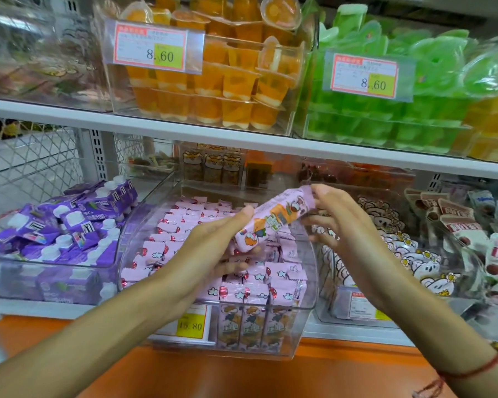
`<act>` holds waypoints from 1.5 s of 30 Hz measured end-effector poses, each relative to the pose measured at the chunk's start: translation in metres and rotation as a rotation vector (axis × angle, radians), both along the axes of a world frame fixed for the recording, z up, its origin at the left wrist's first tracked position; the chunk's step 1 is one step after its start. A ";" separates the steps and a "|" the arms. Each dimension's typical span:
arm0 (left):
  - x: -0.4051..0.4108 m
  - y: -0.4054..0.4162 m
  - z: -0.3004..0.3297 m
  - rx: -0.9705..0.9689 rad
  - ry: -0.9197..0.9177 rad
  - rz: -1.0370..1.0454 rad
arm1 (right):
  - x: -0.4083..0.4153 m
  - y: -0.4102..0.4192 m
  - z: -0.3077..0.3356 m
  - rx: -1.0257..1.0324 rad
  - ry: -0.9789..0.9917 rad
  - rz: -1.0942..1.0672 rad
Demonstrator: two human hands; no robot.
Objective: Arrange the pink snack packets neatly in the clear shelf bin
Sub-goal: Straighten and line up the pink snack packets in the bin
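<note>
A clear shelf bin [305, 307] in the middle of the lower shelf holds several pink snack packets [259, 282] packed in rows. Above the bin I hold one long pink packet [273, 218] tilted, its right end higher. My left hand [213, 248] grips its lower left end, thumb on top. My right hand [337, 219] pinches its upper right end with thumb and fingertips, the other fingers spread.
A clear bin of purple pouches [69, 225] stands to the left. Another bin of white bear-print packets [420, 262] stands to the right. The upper shelf [184, 127] carries bins of orange and green jelly cups. Yellow price tags hang on the bin fronts.
</note>
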State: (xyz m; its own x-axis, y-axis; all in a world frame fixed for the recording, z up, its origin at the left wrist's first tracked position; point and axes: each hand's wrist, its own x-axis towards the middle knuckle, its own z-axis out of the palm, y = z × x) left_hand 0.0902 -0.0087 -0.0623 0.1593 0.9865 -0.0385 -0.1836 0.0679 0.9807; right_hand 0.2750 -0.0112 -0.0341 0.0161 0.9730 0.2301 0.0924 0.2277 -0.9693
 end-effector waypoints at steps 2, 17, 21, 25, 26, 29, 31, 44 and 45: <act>0.003 0.001 -0.003 -0.036 0.017 0.005 | 0.000 -0.001 -0.006 0.098 -0.226 0.064; 0.005 -0.003 -0.007 0.490 0.220 0.070 | 0.010 0.000 -0.008 0.341 -0.685 -0.034; 0.004 0.000 -0.009 0.612 0.363 0.088 | 0.006 -0.004 -0.012 0.467 -0.775 0.201; -0.007 0.008 -0.022 0.566 0.675 -0.020 | 0.008 0.004 -0.009 0.486 -0.508 0.134; -0.009 0.008 -0.027 0.613 0.879 -0.033 | 0.009 0.006 -0.009 0.484 -0.468 0.094; -0.010 0.006 -0.033 0.832 1.261 -0.034 | 0.005 0.011 -0.016 0.479 -0.632 0.010; -0.009 0.007 -0.033 0.835 1.283 -0.019 | 0.001 0.013 -0.024 0.493 -0.819 0.009; -0.011 0.010 -0.035 0.786 1.241 -0.015 | -0.006 0.030 -0.002 0.358 -0.999 0.134; -0.012 0.011 -0.035 0.776 1.237 -0.019 | -0.006 0.030 -0.003 0.299 -1.036 0.177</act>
State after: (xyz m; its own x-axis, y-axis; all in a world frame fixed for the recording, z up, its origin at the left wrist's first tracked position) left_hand 0.0787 0.0019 -0.0972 0.4334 0.8210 0.3716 0.7811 -0.5479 0.2996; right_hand 0.2692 0.0184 -0.0372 -0.4561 0.8451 0.2789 0.7746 0.5313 -0.3432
